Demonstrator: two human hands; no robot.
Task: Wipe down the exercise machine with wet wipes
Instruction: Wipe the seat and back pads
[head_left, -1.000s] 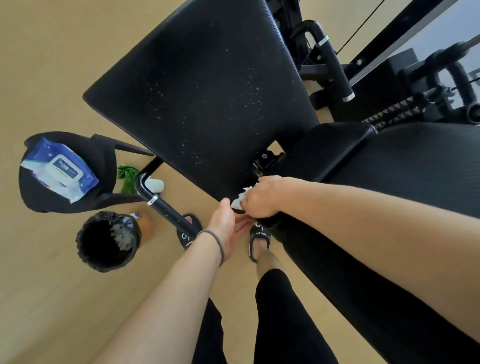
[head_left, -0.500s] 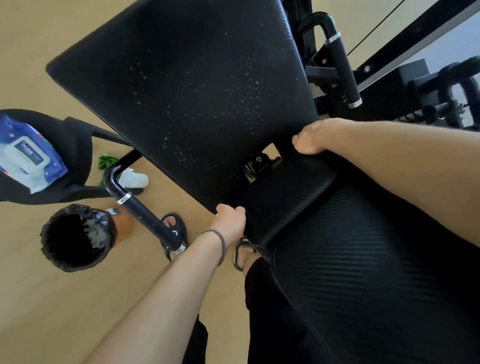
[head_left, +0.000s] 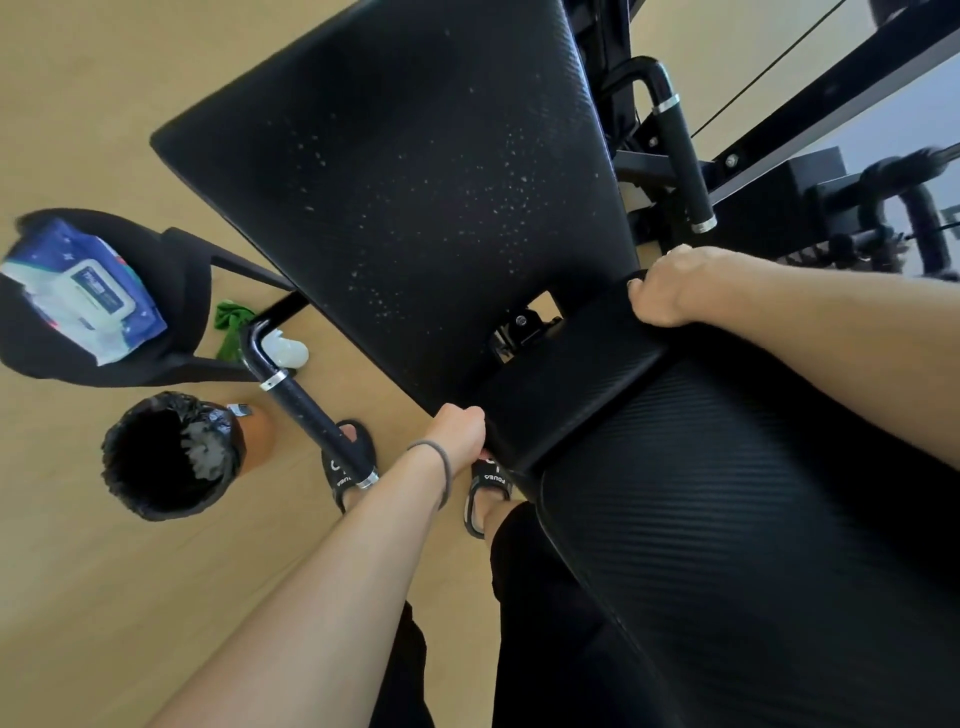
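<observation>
Bin (head_left: 166, 457) and wipes pack (head_left: 88, 291) sit left of black handle (head_left: 306, 410).

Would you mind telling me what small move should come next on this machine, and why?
Probably sweep the right hand across the small pad toward the left hand. Both hands grip that pad's opposite edges, and no wipe shows now. The back pad still carries white specks.
</observation>
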